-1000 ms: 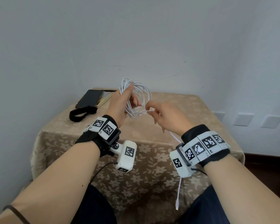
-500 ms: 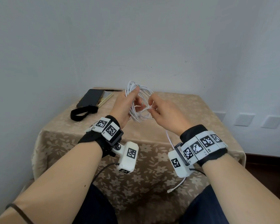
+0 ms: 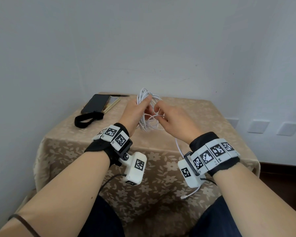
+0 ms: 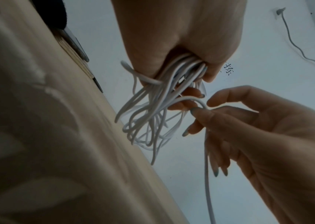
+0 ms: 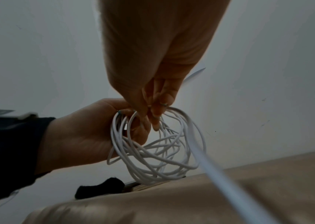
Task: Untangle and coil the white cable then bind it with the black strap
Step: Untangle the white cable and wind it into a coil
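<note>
The white cable [image 3: 148, 124] hangs as a loose coil of several loops above the table's middle. My left hand [image 3: 135, 110] grips the coil's top between thumb and fingers [image 4: 210, 71]. My right hand [image 3: 171, 117] pinches a single strand [image 4: 194, 100] at the coil's right side; the wrist view shows the same coil [image 5: 160, 151]. The cable's free tail [image 3: 190, 193] runs down under my right wrist, its plug dangling by the table's front. The black strap [image 3: 87, 119] lies looped on the table at the left, apart from both hands, and shows as a dark shape [image 5: 99, 189] in the right wrist view.
The table wears a beige flowered cloth [image 3: 161, 168] and stands against a white wall. A black phone [image 3: 96, 103] lies on a notebook [image 3: 112, 104] at the back left, with a pen [image 3: 120, 95] behind them. My knees are under the front edge.
My right hand has brought another turn of cable up to the coil and closed in on my left hand. The dangling tail has got shorter and its plug has risen.
</note>
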